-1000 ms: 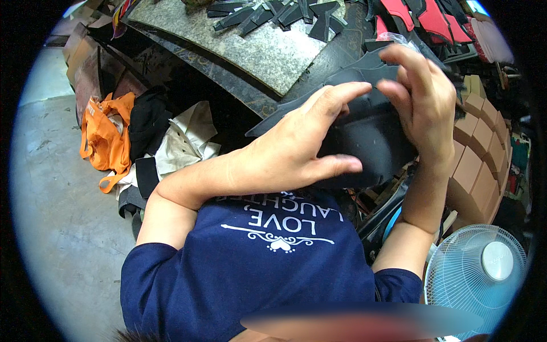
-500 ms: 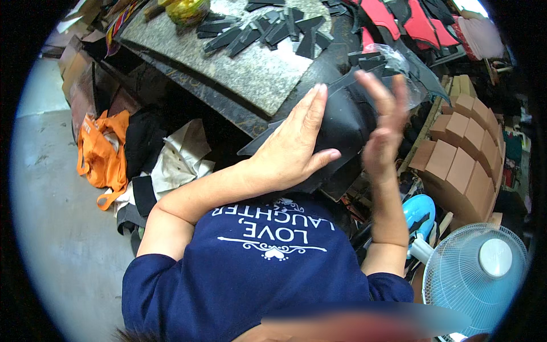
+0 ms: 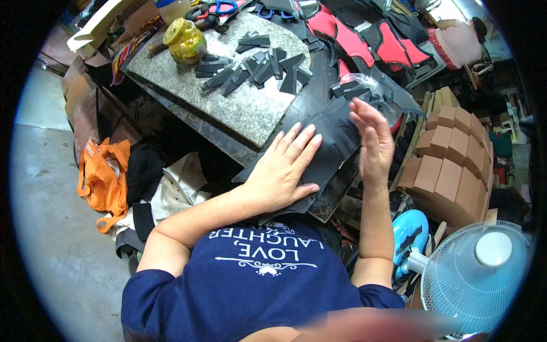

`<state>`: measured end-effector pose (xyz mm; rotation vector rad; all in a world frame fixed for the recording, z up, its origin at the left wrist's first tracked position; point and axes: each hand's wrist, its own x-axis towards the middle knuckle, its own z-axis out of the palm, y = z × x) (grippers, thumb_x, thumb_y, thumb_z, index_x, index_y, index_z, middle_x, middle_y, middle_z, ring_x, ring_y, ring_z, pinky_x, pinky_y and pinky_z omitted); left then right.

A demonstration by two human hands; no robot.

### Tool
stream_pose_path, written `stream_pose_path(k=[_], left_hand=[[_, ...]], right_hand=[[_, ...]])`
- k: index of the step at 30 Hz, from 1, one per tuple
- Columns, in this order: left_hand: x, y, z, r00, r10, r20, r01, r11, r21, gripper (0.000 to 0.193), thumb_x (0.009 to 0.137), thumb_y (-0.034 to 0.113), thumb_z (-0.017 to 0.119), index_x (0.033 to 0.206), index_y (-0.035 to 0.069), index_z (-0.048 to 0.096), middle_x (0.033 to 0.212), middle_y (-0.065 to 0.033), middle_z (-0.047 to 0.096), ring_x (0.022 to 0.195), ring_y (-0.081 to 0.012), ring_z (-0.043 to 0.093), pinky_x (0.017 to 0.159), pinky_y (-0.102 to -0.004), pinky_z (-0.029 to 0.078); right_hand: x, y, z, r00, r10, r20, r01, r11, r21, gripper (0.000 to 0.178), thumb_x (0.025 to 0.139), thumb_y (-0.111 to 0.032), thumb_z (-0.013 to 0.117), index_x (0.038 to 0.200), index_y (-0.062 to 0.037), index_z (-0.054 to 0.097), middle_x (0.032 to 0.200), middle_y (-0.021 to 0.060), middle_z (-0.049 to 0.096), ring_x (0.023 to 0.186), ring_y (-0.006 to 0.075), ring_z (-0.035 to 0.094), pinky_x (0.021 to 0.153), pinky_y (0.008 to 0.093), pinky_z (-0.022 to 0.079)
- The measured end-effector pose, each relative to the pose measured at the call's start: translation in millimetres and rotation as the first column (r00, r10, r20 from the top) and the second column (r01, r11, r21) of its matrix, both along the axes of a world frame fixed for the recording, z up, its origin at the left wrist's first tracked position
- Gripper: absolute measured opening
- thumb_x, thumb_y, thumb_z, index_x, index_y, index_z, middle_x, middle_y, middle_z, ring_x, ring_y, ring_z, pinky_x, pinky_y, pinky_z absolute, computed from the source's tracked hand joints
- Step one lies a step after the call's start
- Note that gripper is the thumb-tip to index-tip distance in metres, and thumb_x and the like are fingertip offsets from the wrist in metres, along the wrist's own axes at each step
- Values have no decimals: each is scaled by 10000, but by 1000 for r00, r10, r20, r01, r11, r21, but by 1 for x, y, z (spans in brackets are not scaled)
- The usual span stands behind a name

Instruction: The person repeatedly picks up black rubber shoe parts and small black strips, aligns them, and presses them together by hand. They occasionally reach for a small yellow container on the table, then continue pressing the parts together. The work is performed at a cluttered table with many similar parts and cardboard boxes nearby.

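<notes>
Navy T-shirt (image 3: 228, 302), short sleeves (image 3: 142, 292), white lettering (image 3: 273, 252) (small heart (image 3: 267, 270) included)

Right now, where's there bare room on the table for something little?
The speckled slab has a bare strip along its near edge, running from the yellow jar toward the left hand, below the black pieces. It's crowded around the red pieces, and under that hand lies a black sheet.

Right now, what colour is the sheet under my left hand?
The sheet is black, seen best in the head view.
</notes>
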<state>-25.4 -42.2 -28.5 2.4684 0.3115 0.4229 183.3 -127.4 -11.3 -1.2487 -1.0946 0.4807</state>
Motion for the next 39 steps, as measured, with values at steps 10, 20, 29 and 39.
stream_pose_path(k=[10,20,29,39], left_hand=[[-6,22,5,969,-7,248,56,979,-194,776,795,284,762,1437,38,402,1460,-236,374,1351,-416,371,1129,-488,293],[3,66,-30,820,332,467,-116,895,-431,270,910,65,619,1174,12,603,1085,-125,596,903,-189,609,788,-283,496],[5,66,-23,837,322,442,-142,908,-393,191,904,80,628,1079,7,645,988,-116,621,815,-179,608,737,-273,487],[4,67,-20,841,303,448,-158,930,-332,148,898,74,620,1020,1,661,967,-129,643,838,-222,629,743,-294,493]], right_hand=[[49,-27,-1,951,-310,-8,310,951,19,403,1017,-341,523,744,-45,535,727,31,509,765,157,557,798,309,446],[63,-43,-24,891,-417,-181,424,906,-1,103,1000,-122,552,934,-54,512,879,24,527,816,134,595,802,292,487],[94,-46,-23,809,-574,-123,585,807,84,116,844,25,705,953,-13,720,919,14,688,862,88,615,812,223,486],[116,-21,2,841,-540,37,533,837,125,99,908,-89,696,883,-30,620,859,-6,606,801,72,557,765,205,457]])
